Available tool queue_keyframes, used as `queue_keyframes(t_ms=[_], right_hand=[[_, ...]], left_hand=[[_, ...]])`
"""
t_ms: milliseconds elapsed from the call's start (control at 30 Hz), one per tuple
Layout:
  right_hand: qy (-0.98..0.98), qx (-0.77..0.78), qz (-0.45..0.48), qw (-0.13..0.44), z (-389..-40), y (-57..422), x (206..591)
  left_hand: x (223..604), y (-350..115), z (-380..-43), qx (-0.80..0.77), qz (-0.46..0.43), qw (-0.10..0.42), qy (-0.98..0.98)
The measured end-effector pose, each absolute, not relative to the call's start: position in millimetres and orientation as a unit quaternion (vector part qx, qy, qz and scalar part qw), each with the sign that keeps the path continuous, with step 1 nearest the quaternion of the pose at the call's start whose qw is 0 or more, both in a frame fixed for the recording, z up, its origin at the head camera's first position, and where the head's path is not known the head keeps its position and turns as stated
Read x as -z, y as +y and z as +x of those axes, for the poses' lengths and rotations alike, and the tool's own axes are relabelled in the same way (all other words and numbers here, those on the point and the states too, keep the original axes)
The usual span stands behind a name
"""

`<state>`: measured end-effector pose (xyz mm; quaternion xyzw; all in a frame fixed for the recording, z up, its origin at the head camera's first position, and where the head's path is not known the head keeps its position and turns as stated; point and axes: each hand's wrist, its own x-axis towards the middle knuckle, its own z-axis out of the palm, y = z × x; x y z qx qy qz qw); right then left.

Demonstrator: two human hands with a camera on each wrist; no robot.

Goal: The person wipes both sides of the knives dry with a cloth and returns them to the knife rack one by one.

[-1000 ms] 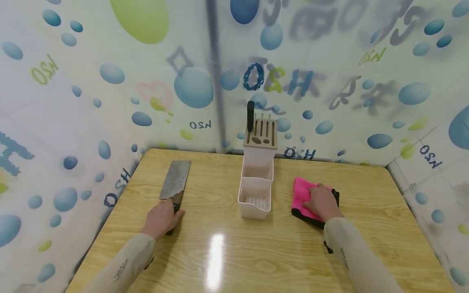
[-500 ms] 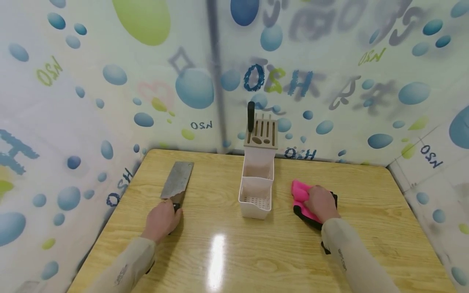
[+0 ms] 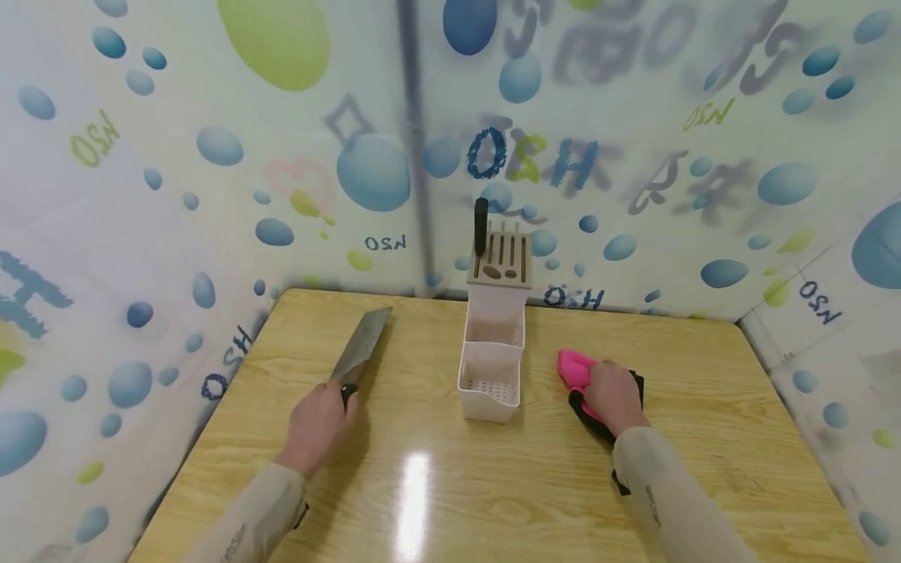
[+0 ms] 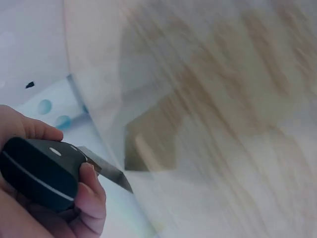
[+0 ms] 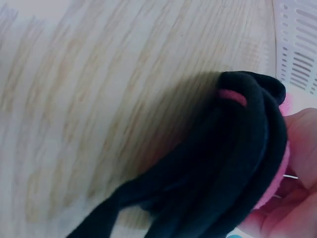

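Left hand (image 3: 317, 426): grip wraps the black handle (image 4: 39, 173) of a grey metal cleaver (image 3: 362, 342), pointing away over the wooden desk (image 3: 472, 493), likely for safety. Right hand (image 3: 614, 396): grip holds pink, black-edged cloth (image 3: 573, 370) bunched, right of the white plastic rack (image 3: 489, 404), probably for firmness.

This looks like a booth-like nook, with bubble-printed walls (image 3: 380, 62) close round a wooden table (image 3: 535, 493).
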<state>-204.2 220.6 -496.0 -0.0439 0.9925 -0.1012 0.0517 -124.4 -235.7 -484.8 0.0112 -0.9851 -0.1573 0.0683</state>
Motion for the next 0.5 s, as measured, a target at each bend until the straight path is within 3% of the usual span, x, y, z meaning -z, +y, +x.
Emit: queue_keyframes(t_ms=[367, 500], right_hand=[[0.983, 0.180, -0.010, 0.044, -198.2, 232.1, 493.7], [0.975, 0.218, 0.013, 0.041, -199.1, 238.7, 489.8]], left_hand=[[463.3, -215.5, -118.4, 0.234, 0.005, 0.042, -0.971], [452.2, -208.4, -117.9, 0.245, -0.008, 0.054, -0.968]])
